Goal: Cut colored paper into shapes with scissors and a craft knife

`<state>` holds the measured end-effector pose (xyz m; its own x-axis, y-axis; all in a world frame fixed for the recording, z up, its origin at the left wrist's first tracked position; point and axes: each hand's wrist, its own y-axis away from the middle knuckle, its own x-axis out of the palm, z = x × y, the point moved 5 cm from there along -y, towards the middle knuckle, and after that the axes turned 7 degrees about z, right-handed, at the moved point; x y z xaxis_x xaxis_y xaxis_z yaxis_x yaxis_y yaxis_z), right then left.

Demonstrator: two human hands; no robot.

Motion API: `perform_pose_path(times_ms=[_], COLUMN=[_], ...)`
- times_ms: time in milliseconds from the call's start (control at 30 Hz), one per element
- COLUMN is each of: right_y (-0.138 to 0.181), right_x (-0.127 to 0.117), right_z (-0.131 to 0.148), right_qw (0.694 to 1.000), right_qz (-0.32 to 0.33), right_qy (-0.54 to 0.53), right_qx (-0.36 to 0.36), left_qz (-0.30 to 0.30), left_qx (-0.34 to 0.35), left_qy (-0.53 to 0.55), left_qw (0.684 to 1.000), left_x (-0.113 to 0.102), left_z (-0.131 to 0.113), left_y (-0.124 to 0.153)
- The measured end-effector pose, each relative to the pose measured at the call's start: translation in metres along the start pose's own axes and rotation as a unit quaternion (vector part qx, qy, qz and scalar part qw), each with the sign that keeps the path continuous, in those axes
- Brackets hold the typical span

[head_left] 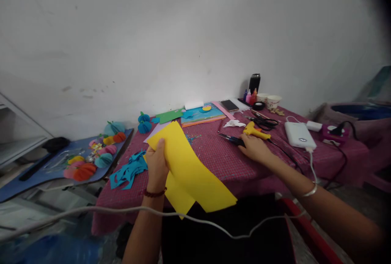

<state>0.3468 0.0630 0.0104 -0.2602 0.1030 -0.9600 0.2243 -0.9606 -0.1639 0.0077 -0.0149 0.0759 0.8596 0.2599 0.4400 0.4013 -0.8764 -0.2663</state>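
Observation:
My left hand point(158, 162) is closed on sheets of yellow paper point(186, 164), its thumb on top. The paper hangs down to the right in two overlapping parts, past the table's front edge. My right hand point(255, 149) rests on the table with its fingers round the handle end of dark-handled scissors point(232, 139), whose tips point left. Just behind that hand lies a yellow glue gun point(256, 130) with a black cord. Blue paper scraps point(130, 170) lie left of my left hand.
A checked pink cloth point(221, 162) covers the table. Coloured sheets point(201, 115), a phone point(229, 105), paint bottles point(253, 98) and paper cups point(273, 101) stand or lie toward the wall. A white power bank point(301, 134) sits right. A white cable point(214, 224) crosses in front. Paper pumpkins point(84, 171) fill the left board.

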Motion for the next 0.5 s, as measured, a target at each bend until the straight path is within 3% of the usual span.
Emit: perform_pose_path(times_ms=[100,233,367,433,500], right_y=[0.0,0.002,0.018,0.032,0.046], right_x=[0.001,-0.005,-0.03,-0.047,-0.065], right_z=[0.0,0.009,0.042,0.064,0.086], right_qw=[1.0,0.999,0.975,0.939,0.908], right_qz=[0.001,-0.014,-0.059,-0.084,-0.105], right_qy=[0.0,-0.013,-0.19,-0.297,-0.347], right_qx=[-0.012,-0.027,-0.101,-0.154,-0.209], left_qz=[-0.006,-0.052,0.022,0.06,0.093], left_qx=[0.029,0.14,0.199,0.271,0.394], left_qy=[-0.019,-0.163,-0.266,-0.319,-0.392], left_qw=[0.999,0.975,0.943,0.906,0.826], left_x=[0.003,-0.008,-0.011,-0.008,0.001], left_z=[-0.004,-0.015,-0.01,-0.009,-0.012], left_y=[0.001,0.019,0.039,0.045,0.054])
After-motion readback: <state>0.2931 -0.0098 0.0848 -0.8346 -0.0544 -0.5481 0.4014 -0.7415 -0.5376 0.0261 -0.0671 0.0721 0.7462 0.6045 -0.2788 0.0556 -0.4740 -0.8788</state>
